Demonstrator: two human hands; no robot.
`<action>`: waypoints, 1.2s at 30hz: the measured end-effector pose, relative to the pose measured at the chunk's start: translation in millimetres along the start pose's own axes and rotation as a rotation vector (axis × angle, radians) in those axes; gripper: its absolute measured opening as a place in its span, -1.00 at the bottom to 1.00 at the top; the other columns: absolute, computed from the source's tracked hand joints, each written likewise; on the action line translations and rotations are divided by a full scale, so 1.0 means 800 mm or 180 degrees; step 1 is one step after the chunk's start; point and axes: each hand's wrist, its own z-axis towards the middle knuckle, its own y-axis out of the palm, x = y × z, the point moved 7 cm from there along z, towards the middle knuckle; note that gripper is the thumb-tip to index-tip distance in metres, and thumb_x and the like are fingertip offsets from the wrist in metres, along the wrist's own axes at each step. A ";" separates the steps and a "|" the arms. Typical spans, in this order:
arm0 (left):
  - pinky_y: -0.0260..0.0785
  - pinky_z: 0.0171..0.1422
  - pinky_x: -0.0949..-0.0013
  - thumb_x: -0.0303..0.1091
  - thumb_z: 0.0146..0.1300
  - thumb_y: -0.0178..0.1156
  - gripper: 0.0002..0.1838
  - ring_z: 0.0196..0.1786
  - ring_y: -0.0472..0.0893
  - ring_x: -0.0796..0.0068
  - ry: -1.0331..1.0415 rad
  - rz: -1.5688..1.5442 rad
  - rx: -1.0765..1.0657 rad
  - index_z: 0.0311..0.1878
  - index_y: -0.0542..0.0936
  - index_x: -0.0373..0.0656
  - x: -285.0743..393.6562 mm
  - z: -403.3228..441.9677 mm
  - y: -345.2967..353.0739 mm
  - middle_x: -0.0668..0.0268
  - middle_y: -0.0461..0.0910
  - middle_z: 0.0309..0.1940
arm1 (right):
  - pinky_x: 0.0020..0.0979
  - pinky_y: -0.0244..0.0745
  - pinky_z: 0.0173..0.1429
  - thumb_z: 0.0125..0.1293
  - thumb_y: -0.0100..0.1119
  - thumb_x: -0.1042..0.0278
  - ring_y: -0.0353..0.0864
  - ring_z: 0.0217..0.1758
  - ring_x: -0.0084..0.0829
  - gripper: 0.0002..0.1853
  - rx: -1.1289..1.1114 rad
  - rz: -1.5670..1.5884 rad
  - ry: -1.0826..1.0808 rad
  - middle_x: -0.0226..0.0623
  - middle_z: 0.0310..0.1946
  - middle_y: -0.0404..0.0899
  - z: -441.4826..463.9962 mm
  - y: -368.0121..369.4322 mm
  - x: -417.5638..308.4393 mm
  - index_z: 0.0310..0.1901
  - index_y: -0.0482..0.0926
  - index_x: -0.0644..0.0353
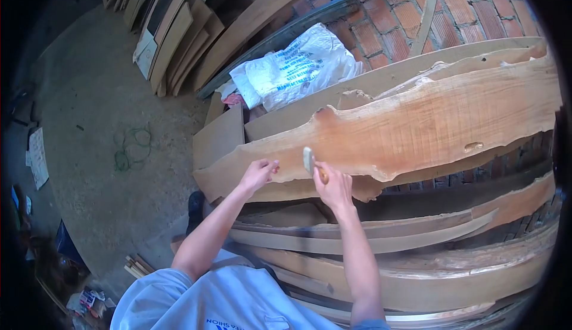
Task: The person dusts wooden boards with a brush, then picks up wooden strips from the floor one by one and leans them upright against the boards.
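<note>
My right hand (335,188) is closed around the wooden handle of a paintbrush (308,159). Its pale bristle end points away from me, over a long live-edge wooden slab (417,124). I cannot tell whether the bristles touch the wood. To the left, my left hand (259,175) is at the slab's near edge with its fingers curled in. Whatever those fingers may hold is hidden. The slab has a wavy bark edge, a dark knot near its far side and a small oval hole toward the right.
Several more boards (387,240) lie stacked between me and the slab. Beyond it are a white printed sack (298,64) and a brick wall (411,14). Wood panels (173,32) lean at the upper left. Green string (134,146) lies on the concrete floor (89,109).
</note>
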 end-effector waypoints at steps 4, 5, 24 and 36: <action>0.45 -0.18 0.43 0.20 0.43 0.01 -0.42 -0.34 0.54 0.55 -0.0072 -0.0375 -0.0340 -0.13 0.64 -0.23 0.004 0.014 0.059 0.32 0.62 -0.27 | -0.17 0.58 -0.22 0.34 0.15 0.33 0.68 -0.25 -0.15 -0.71 0.0661 0.0131 -0.0139 -0.24 -0.24 0.63 -0.006 0.007 -0.022 0.08 0.58 0.06; 0.45 -0.16 0.42 0.23 0.42 0.01 -0.39 -0.33 0.54 0.54 -0.0246 -0.0571 -0.0448 -0.11 0.64 -0.22 0.003 0.019 0.076 0.31 0.62 -0.28 | -0.17 0.58 -0.19 0.31 0.17 0.37 0.68 -0.21 -0.16 -0.70 0.0353 0.0129 -0.0155 -0.24 -0.22 0.63 -0.011 0.024 -0.029 0.07 0.58 0.08; 0.13 -0.78 0.35 0.19 0.49 -0.20 -0.48 -0.78 0.36 0.50 -0.0527 0.2387 -0.1086 -0.12 0.51 -0.09 0.007 0.110 0.048 0.39 0.37 -0.69 | -0.36 0.56 0.00 0.35 0.24 0.29 0.72 -0.11 -0.37 -0.73 -0.0346 0.3114 0.1905 -0.21 -0.21 0.72 -0.185 0.203 0.006 0.00 0.59 0.23; 0.21 -0.72 0.38 0.19 0.48 -0.08 -0.43 -0.74 0.34 0.61 0.0383 0.1379 -0.1215 -0.32 0.49 -0.20 0.207 0.020 0.195 0.44 0.35 -0.64 | -0.45 0.58 -0.13 0.38 0.18 0.25 0.70 -0.25 -0.54 -0.76 -0.0575 0.3619 0.2156 -0.28 -0.27 0.73 -0.227 0.247 0.020 -0.03 0.61 0.19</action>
